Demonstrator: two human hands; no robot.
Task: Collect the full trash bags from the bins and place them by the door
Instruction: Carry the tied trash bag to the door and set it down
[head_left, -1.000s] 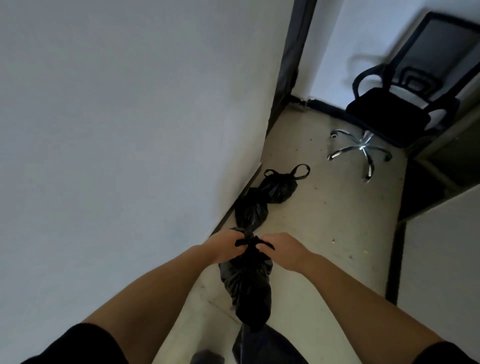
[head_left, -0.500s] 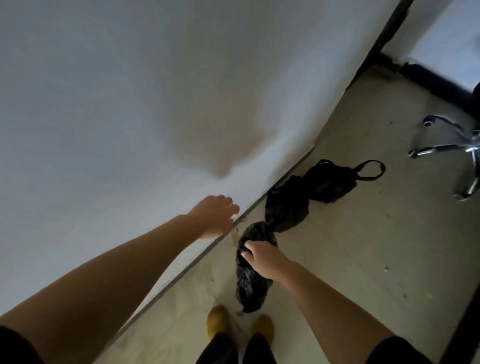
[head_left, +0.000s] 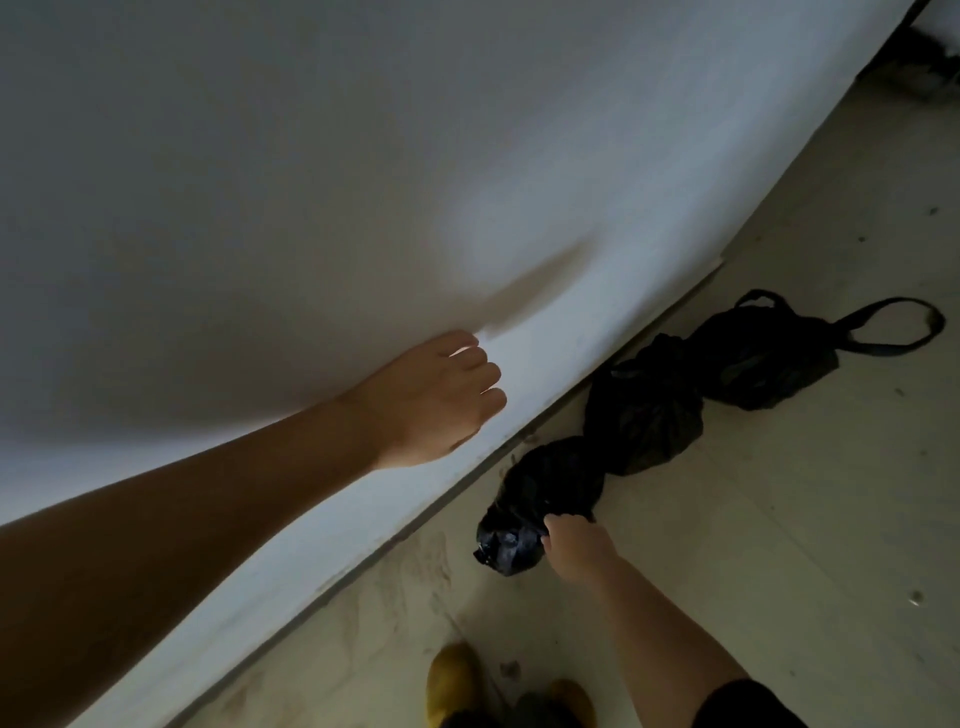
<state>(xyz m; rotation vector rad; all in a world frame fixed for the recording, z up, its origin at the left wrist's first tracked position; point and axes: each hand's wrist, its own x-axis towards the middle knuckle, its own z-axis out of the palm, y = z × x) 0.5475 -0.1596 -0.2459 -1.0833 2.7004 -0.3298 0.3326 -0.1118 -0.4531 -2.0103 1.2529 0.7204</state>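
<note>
Three black trash bags lie in a row on the floor along the foot of the white wall. The nearest bag (head_left: 540, 499) rests on the floor, and my right hand (head_left: 574, 543) grips its gathered top. The middle bag (head_left: 644, 410) touches it. The far bag (head_left: 763, 358) has long loop handles trailing to the right. My left hand (head_left: 436, 400) is held up against the wall with fingers loosely curled, holding nothing.
The white wall (head_left: 363, 182) fills the left and top of the view, with a dark skirting strip at its foot. Pale dusty floor (head_left: 805, 519) spreads to the right. My yellow shoes (head_left: 457, 680) stand at the bottom edge.
My left hand let go of the bag and went to the wall. My right hand lowered the bag onto the floor beside the other two. My view tilted down.
</note>
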